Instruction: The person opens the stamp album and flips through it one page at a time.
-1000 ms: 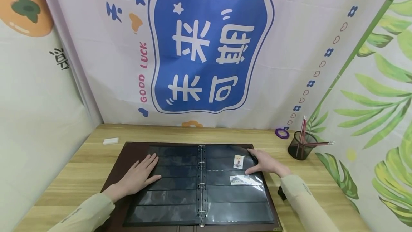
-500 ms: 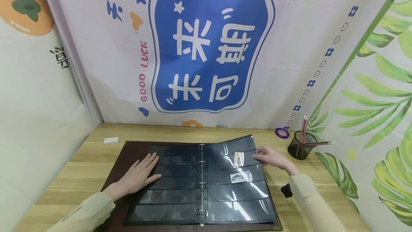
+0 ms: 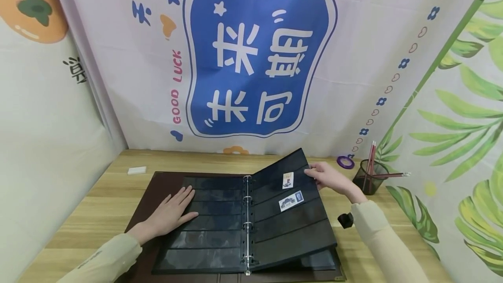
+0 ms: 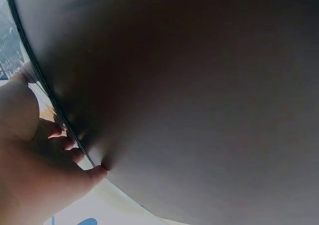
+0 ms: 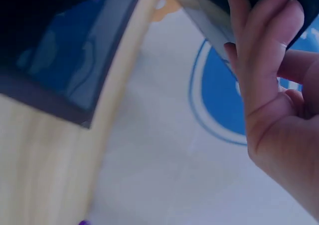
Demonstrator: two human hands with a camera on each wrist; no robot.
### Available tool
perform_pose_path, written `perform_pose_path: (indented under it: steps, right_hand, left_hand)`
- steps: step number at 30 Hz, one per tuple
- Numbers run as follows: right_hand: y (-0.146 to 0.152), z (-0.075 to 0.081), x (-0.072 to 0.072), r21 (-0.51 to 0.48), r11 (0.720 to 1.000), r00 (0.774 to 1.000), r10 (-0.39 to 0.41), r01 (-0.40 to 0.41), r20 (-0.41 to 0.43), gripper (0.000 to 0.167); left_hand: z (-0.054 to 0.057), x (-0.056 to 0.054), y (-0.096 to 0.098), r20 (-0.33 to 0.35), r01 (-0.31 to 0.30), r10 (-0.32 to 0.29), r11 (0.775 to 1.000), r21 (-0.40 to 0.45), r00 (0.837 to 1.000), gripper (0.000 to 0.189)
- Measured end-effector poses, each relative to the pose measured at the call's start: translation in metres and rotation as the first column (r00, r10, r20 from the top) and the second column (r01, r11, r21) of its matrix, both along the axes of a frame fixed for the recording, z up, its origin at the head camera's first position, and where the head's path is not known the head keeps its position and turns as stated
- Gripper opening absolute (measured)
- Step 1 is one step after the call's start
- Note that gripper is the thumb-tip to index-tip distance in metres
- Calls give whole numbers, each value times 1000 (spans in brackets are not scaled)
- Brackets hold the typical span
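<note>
A ring-bound stamp album with a dark brown cover lies open on the table. My left hand rests flat, fingers straight, across the outer edge of its black left page. My right hand pinches the outer edge of the right page, which is tilted up off the album. In the right wrist view, the fingers bend around behind that black page. Two stamps sit in the raised page's strips: an upper upright one and a lower wide one. Another page shows underneath.
Metal rings run down the album's middle. A white block lies at the table's back left. At the back right are a purple ring and a black mesh cup of pencils. Printed cloth hangs behind the table.
My right hand has taken hold of the right page's outer edge and lifted it up, exposing a page beneath. My left hand stays in place.
</note>
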State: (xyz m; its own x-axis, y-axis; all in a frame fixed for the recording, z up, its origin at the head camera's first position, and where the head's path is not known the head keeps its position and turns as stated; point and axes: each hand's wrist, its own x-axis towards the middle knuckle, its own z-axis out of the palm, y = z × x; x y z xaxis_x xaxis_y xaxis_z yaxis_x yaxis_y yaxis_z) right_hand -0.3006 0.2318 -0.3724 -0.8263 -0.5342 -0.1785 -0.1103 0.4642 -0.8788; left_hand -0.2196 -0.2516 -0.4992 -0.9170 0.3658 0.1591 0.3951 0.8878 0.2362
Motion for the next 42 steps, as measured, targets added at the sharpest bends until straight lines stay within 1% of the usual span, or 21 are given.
perform_pose_path:
  steps: [4, 6, 10, 14, 18, 21, 24, 29, 32, 33, 35, 38, 40, 42]
  right_hand:
    - [-11, 18, 0, 33, 999, 999, 8, -7, -42, 40]
    - [-15, 27, 0, 54, 999, 998, -1, 5, -62, 37]
    - [-23, 40, 0, 87, 996, 996, 7, 1, -89, 35]
    - [-30, 44, -3, 70, 997, 998, 23, -19, -59, 35]
    - [-38, 44, -5, 48, 999, 999, -7, 8, -34, 27]
    - [-47, 44, -5, -1, 1000, 1000, -28, 28, -5, 27]
    - [-55, 43, -5, -89, 995, 998, -45, 49, 42, 32]
    - [-66, 37, 0, -173, 981, 995, -85, 91, 45, 38]
    - [-69, 30, 6, -229, 969, 995, -87, 96, 52, 40]
    - [-70, 27, 8, -249, 964, 995, -79, 90, 55, 42]
    - [-70, 21, 12, -276, 958, 997, -69, 74, 29, 47]
    - [-68, 8, 18, -291, 957, 997, -43, 25, -57, 50]
    - [-67, -1, 21, -304, 952, 995, -11, -21, -103, 51]
    - [-67, -9, 24, -334, 940, 993, 31, -67, -112, 56]
  left_hand:
    - [3, 1, 2, 15, -5, 5, 1000, -15, 1000, 74]
    - [4, 1, 2, 19, -3, 4, 1000, -14, 1000, 74]
    - [4, 2, 2, 25, -4, 5, 1000, -10, 1000, 74]
    - [5, 3, 2, 23, -6, 6, 1000, -12, 1000, 74]
    - [4, 2, 1, 29, -3, 3, 1000, -15, 1000, 74]
    - [2, 1, 1, 29, -2, 3, 1000, -13, 1000, 74]
    - [0, 1, 0, 19, -5, 5, 1000, -5, 1000, 75]
    - [-2, -1, 0, 11, 3, -3, 1000, 2, 1000, 76]
    - [-1, -1, 1, 30, 2, -2, 1000, 5, 1000, 77]
    - [0, -1, 1, 39, -1, 0, 1000, 7, 999, 77]
    - [1, -2, 0, 54, -2, 2, 1000, 1, 999, 77]
    - [4, -3, 0, 72, -3, 2, 1000, 1, 997, 77]
    - [7, -2, 1, 66, 5, -5, 1000, 4, 998, 76]
    - [12, -3, 5, 46, 23, -24, 1000, 18, 999, 75]
